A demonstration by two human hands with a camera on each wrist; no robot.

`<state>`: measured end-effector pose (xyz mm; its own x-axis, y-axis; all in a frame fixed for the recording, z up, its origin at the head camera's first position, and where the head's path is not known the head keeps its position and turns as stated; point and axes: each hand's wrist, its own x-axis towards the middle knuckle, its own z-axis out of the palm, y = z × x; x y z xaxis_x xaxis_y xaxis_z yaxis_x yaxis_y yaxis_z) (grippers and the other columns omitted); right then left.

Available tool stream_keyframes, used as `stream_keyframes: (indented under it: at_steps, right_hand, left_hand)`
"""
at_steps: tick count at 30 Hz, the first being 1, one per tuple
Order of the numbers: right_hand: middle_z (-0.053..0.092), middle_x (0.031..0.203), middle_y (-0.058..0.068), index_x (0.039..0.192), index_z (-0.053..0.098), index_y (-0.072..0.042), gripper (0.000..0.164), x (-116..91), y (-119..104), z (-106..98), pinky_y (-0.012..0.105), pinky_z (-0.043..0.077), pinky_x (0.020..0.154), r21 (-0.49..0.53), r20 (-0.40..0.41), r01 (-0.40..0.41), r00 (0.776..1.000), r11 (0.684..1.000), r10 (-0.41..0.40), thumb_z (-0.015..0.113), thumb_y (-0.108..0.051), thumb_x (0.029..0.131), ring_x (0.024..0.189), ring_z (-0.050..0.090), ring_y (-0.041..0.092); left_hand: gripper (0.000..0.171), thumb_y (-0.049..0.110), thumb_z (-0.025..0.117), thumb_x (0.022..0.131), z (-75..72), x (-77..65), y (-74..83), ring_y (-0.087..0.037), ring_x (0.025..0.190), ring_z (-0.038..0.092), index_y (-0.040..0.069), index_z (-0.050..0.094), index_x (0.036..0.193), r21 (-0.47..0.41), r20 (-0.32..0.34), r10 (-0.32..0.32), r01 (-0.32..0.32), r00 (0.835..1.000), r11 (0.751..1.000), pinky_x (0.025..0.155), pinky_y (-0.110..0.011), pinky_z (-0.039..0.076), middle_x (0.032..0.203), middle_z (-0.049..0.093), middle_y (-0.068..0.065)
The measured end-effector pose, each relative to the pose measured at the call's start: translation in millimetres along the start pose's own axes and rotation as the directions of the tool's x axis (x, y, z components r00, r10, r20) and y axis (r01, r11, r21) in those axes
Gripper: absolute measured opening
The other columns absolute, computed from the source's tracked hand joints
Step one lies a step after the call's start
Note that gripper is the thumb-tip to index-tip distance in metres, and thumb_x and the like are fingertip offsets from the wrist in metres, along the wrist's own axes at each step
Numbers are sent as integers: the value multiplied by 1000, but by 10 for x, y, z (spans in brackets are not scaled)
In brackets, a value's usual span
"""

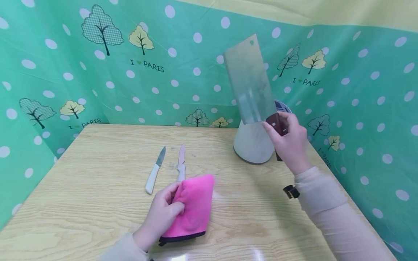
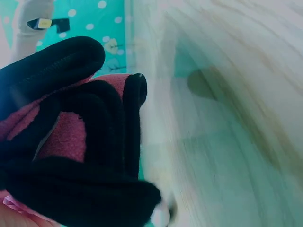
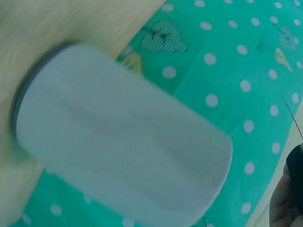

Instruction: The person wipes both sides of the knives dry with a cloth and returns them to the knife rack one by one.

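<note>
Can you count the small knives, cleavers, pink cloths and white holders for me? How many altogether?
Small knives: 2
Cleaver: 1
Pink cloth: 1
White holder: 1
Total: 5
</note>
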<state>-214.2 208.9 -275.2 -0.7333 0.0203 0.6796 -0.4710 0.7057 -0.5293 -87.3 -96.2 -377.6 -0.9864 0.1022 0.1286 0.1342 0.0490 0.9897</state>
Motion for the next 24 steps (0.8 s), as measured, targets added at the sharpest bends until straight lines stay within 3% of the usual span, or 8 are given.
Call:
stream_keyframes:
  at_steps: [4, 7, 16, 24]
  right_hand:
    - [71, 96, 23, 122, 58, 5, 45, 70, 48, -143, -1, 34, 62, -106, -1, 66, 998, 992, -67, 74, -23, 90, 75, 66, 31]
    - [71, 97, 24, 122, 60, 5, 43, 122, 96, -240, 1, 31, 63, -184, -1, 141, 990, 973, -143, 74, -19, 89, 75, 67, 35]
    - [71, 92, 24, 120, 63, 4, 41, 313, 245, -568, 44, 45, 56, -381, 45, 342, 935, 859, -352, 77, -13, 85, 66, 65, 37]
    - [73, 102, 23, 116, 70, -2, 35, 487, 301, -889, 52, 48, 60, -460, 55, 406, 900, 789, -431, 78, -7, 83, 77, 69, 42]
  left_hand:
    - [54, -18, 49, 71, -82, -2, 11, -7, 70, 55, -9, 60, 122, 12, -21, -4, 4, 1000, 1000, 61, -21, 49, 86, 61, -10]
    - [53, -19, 49, 71, -142, 6, 18, -7, 72, 56, -9, 61, 122, 33, -41, 8, -7, 999, 999, 62, -21, 50, 89, 63, -11]
    - [54, -18, 51, 73, -296, 20, 40, -6, 76, 58, -9, 60, 125, 102, -83, 8, 1, 997, 995, 66, -21, 52, 97, 68, -16]
    - [53, -19, 52, 72, -435, 21, 30, -5, 72, 55, -9, 61, 124, 156, -119, 26, -7, 993, 988, 62, -21, 50, 86, 63, -9]
